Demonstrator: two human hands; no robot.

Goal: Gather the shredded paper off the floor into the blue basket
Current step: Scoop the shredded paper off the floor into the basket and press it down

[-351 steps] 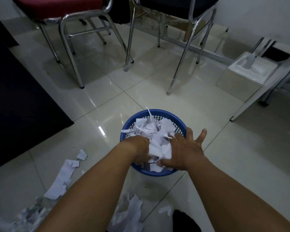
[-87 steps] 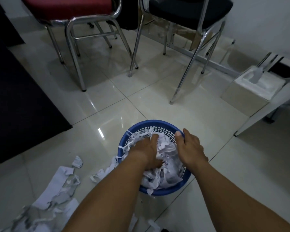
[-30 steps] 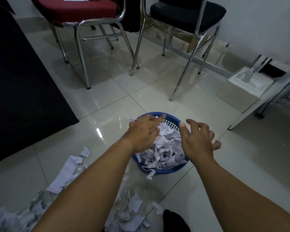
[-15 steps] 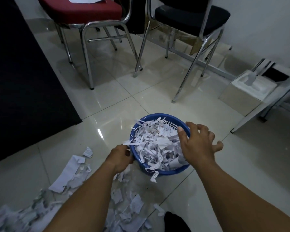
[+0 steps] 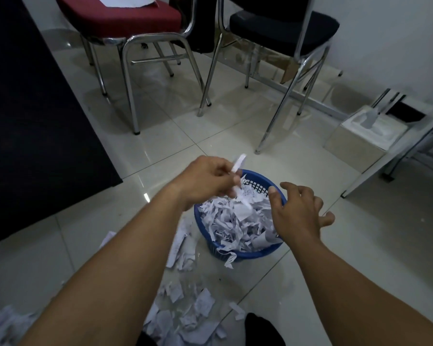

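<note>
Raised since half a second before: the left hand (image 5: 208,179), then low beside the basket's near-left wall, was now above its left rim, fingers pinched together on a long white paper strip (image 5: 238,163). Strip: tilted, upper end poking past the knuckles, lower end blurred and hanging toward the heap. Right hand (image 5: 296,213): as before, over the right rim, fingers spread apart and curled, clamped on nothing; whether it touched the rim could not be told. Round blue plastic lattice basket (image 5: 254,255): upright on the glossy pale tiled floor (image 5: 385,245), heaped with white shredded paper (image 5: 235,226), a few strips drooping over the near rim. Loose torn paper scraps (image 5: 185,313): scattered on the floor just beside the basket's near-left side and nearer the viewer. Beyond the basket: red-cushioned chrome chair (image 5: 120,18), black-cushioned chrome chair (image 5: 283,23). Left: black mat (image 5: 35,133). Right: pale square box (image 5: 360,143).
</note>
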